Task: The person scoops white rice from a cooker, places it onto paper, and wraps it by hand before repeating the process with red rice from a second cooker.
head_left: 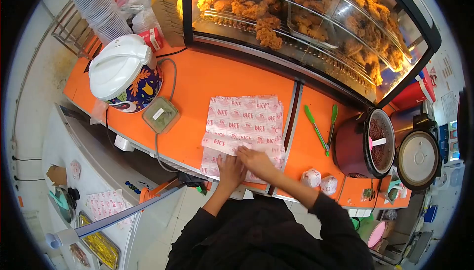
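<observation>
A stack of white wrapping paper [244, 117], printed in red with "RICE", lies on the orange counter. The top sheet overlaps the ones beneath, its near edge running just in front of my hands. My left hand [230, 172] rests on the lower part of the paper, fingers stretched out. Close beside it, my right hand [256, 164] has its fingertips pinched together at the sheet's near edge. Two round paper-wrapped bundles [311, 177] sit on the counter to the right.
Green-tipped tongs [318, 129] lie beside an open rice cooker [368, 144] with a spoon in it. A glass warmer [301, 23] of fried chicken stands behind. On the left are a patterned rice cooker [126, 75], a lidded container [161, 115] and a cable.
</observation>
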A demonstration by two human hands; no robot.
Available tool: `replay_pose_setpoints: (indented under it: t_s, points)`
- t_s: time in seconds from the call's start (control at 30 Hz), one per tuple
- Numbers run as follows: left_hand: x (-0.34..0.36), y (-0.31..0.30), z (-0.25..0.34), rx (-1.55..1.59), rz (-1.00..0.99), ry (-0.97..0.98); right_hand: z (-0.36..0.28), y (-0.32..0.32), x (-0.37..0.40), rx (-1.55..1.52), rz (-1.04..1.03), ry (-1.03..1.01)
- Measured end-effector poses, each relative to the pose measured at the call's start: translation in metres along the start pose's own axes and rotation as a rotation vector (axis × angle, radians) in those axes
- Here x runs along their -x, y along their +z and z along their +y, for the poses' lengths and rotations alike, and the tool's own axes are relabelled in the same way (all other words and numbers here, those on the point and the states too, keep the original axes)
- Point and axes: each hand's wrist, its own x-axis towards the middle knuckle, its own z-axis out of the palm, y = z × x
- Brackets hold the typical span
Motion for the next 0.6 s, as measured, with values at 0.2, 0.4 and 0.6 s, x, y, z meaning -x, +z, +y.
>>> replay_pose_setpoints:
  t_s: [0.2,0.4,0.6]
  points:
    - [0.014,-0.019,-0.02,-0.057,0.662,0.264,-0.041,0.032,0.02,-0.282,0.508,0.155]
    - [0.028,-0.036,-0.032,-0.2,0.043,0.155,-0.03,0.04,0.045,-0.29,0.562,0.153]
    - [0.017,-0.04,-0.068,-0.028,0.132,0.123,-0.025,0.052,0.053,-0.27,0.556,0.35]
